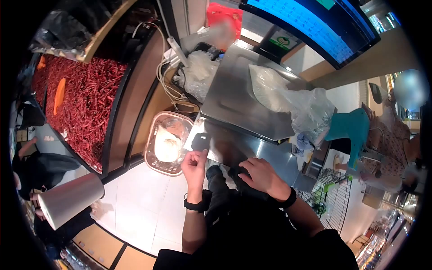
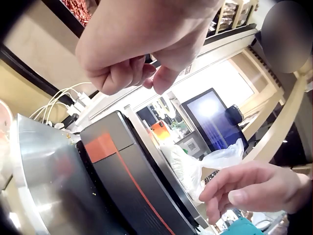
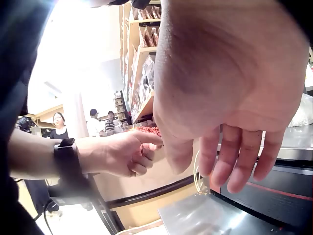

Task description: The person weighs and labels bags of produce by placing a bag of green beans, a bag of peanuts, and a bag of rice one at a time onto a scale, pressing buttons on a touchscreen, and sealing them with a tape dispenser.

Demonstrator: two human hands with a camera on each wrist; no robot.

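From the head, the clear bag (image 1: 283, 96) lies on the metal top (image 1: 230, 85) and might slip off, because its loose end pokes past the edge. By the left wrist, the left hand (image 2: 142, 46) has a curled-in grip (nothing shows in it); by the right wrist, the right hand (image 3: 225, 93) has a loose, empty grip.

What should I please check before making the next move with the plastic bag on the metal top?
1. Plastic bag resting on the metal top: ok.
2. Bag wholly within the edges: not ok; its loose end appears to reach past one side.
3. Right hand empty: ok; fingers relaxed.
4. Left hand clear of the bag: ok; fingers curled.
5. Screen lit: ok.
6. Screen wording: cannot tell; too small.
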